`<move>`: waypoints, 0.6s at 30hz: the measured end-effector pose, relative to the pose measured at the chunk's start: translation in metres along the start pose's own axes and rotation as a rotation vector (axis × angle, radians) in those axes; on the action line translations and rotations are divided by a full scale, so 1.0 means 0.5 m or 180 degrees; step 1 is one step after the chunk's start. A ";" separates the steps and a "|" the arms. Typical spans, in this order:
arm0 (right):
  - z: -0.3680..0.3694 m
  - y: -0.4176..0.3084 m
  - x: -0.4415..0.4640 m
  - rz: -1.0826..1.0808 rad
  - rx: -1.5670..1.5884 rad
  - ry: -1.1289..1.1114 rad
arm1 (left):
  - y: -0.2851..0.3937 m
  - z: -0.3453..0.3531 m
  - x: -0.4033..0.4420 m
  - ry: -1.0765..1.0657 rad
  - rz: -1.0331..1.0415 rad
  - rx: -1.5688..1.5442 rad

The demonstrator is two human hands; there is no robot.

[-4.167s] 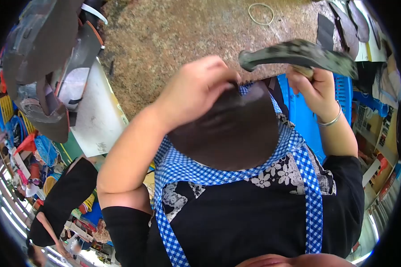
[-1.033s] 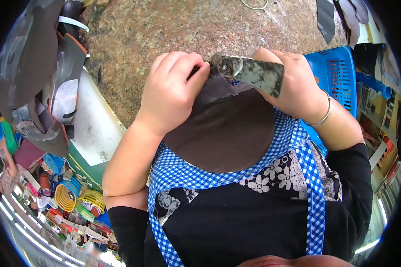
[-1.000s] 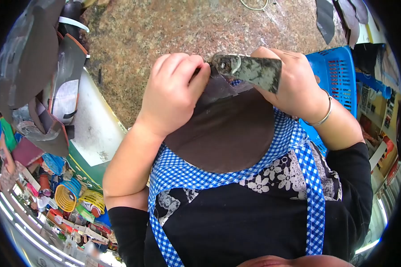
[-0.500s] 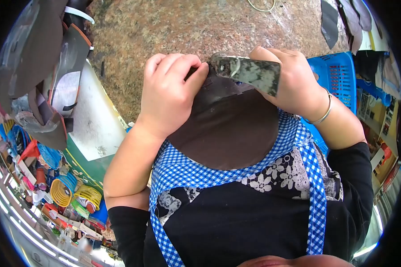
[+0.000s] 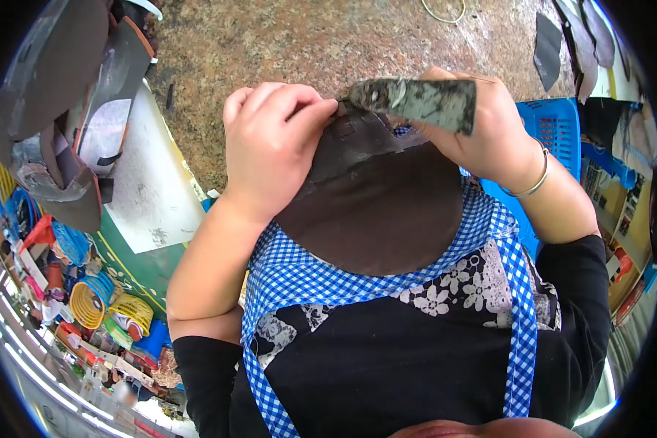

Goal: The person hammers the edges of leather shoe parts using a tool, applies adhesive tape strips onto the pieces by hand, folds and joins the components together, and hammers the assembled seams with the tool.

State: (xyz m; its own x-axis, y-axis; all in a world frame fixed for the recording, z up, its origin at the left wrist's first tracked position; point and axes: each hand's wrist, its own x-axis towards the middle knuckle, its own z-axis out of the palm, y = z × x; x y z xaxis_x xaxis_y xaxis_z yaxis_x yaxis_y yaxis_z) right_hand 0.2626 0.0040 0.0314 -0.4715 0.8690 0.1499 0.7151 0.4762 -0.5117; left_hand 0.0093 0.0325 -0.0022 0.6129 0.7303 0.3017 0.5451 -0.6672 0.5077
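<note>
A dark brown leather-like piece [image 5: 376, 212] with a rounded lower edge lies against the apron front, its upper part lifted and folded near the hands. My left hand [image 5: 274, 146] is closed, thumb and fingers pinching the upper edge of this piece. On the other side, my right hand [image 5: 482, 128] is closed around a flat tool [image 5: 423, 102], mottled grey and black, square at the right and narrower at the left. The tool's narrow end sits at the folded edge, close to my left fingertips. My right fingers are partly hidden behind the tool.
A speckled stone-like worktop [image 5: 270, 44] lies ahead. Dark curved pieces [image 5: 58, 95] are stacked at left above a white sheet [image 5: 153, 190]. A blue plastic basket [image 5: 551, 135] stands at right, with more dark pieces [image 5: 547, 51] beyond it.
The tool and my right hand have shifted slightly right. My left hand has moved slightly left, and more of the folded upper part of the brown piece shows between the hands.
</note>
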 end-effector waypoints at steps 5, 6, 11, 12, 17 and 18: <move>-0.006 -0.003 0.005 -0.0208 -0.0090 -0.0099 | 0.011 0.003 -0.012 0.0035 0.0397 0.0433; -0.004 0.001 0.005 -0.0150 -0.0031 -0.0051 | 0.017 0.001 -0.013 -0.0027 0.0452 0.0547; -0.007 -0.004 0.015 -0.0288 0.0062 -0.0123 | 0.027 0.006 -0.022 -0.0034 0.0513 0.0747; -0.008 -0.004 0.014 -0.0292 0.0061 -0.0123 | 0.033 0.002 -0.019 -0.0124 0.0489 0.0843; 0.002 -0.012 0.018 -0.0433 -0.0178 -0.0113 | 0.010 0.009 -0.025 0.0163 0.0152 0.0387; -0.007 -0.010 0.022 -0.0311 -0.0160 -0.0264 | 0.007 0.007 -0.025 0.0126 -0.0025 0.0174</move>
State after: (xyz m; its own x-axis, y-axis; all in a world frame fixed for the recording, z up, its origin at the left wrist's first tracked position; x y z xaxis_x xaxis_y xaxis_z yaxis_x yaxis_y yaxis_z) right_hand 0.2557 0.0116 0.0384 -0.5796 0.8052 0.1255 0.6877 0.5659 -0.4548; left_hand 0.0055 0.0205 -0.0069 0.5858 0.7402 0.3301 0.5810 -0.6675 0.4657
